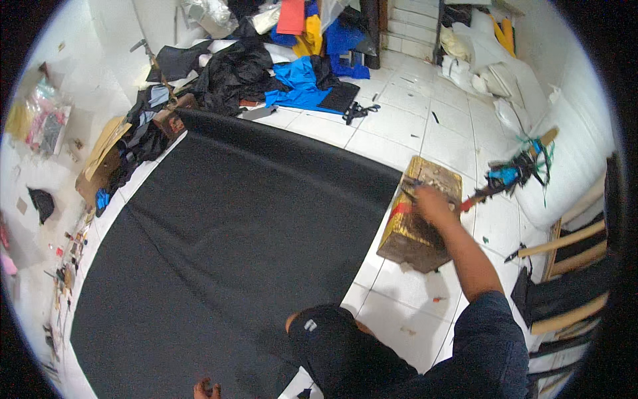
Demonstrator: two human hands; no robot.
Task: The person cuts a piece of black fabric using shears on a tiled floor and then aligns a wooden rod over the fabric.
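A wide sheet of black fabric (252, 219) lies spread on the floor, its far edge wound into a roll (292, 146). My right arm reaches forward to a block (415, 243) wrapped in yellow and brown tape at the roll's right end. My right hand (435, 207) is over the block's top, fingers closed round a small dark tool (409, 189) whose kind I cannot make out. My left hand (207, 390) shows only in part at the lower edge, above the fabric, its fingers loosely bent and apart with nothing visible in them. My knee (325, 326) rests on the fabric's near right part.
Heaped black and blue cloth (299, 80) lies beyond the roll. A stick wound with blue and dark strips (508, 174) leans by the block. A dark clamp-like object (359, 112) lies on the white tiles (399, 319). Shelves with rolls (571, 279) stand at right.
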